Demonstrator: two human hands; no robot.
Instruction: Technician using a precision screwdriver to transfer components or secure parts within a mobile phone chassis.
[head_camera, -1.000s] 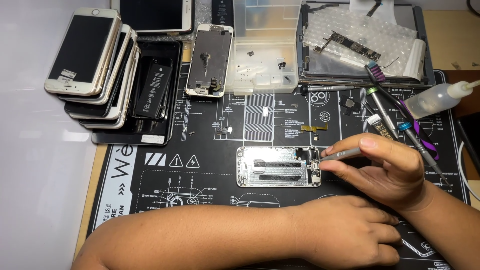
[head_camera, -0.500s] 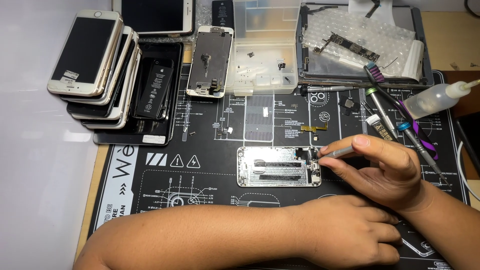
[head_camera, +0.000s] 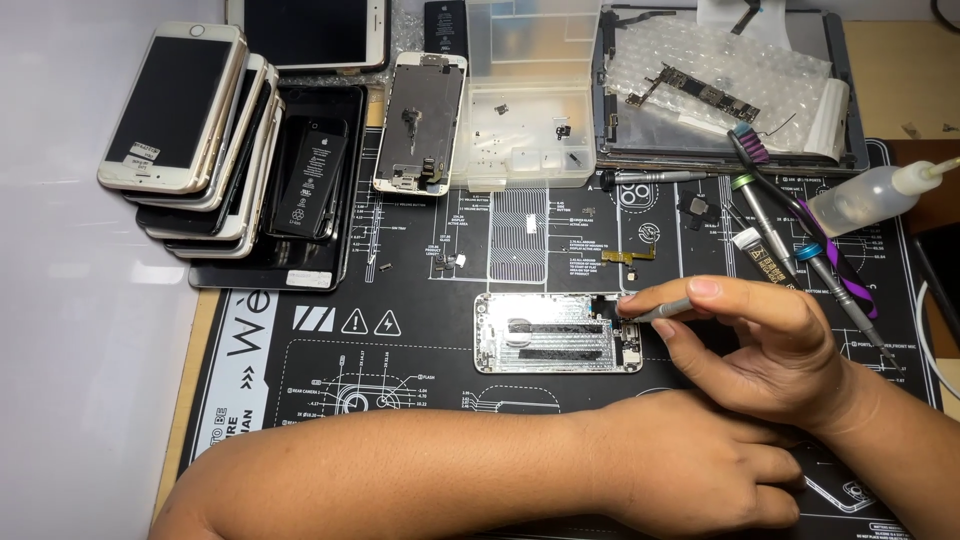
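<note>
Since the earlier frames, almost nothing has shifted: our right hand (head_camera: 770, 345) stays at the same corner of the phone housing (head_camera: 558, 333), its tool tip nudged only slightly, and our left hand (head_camera: 700, 470) still rests flat.

Surface: black repair mat (head_camera: 420, 250) with white diagrams, on a wooden bench; a pale white surface lies to the left. A stack of phones (head_camera: 190, 140) overhangs the mat's upper left corner. Along the far edge lie an opened phone (head_camera: 420, 125), a clear parts box (head_camera: 528, 95) and a grey tray (head_camera: 720, 85) holding bubble wrap and a circuit board. Several screwdrivers (head_camera: 790, 240) and a squeeze bottle (head_camera: 870, 195) crowd the right side.

Open room: bare mat left of the housing and between it and the far row; the right side is tight.

Housing lies flat, long side across, mid-mat. Right thumb and forefinger pinch a thin grey tool (head_camera: 660, 310), other fingers curled loosely beneath; its tip touches the housing's upper right corner. Left hand lies palm down near the mat's front edge, fingers together, forearm crossing in front of the housing, not touching it.
</note>
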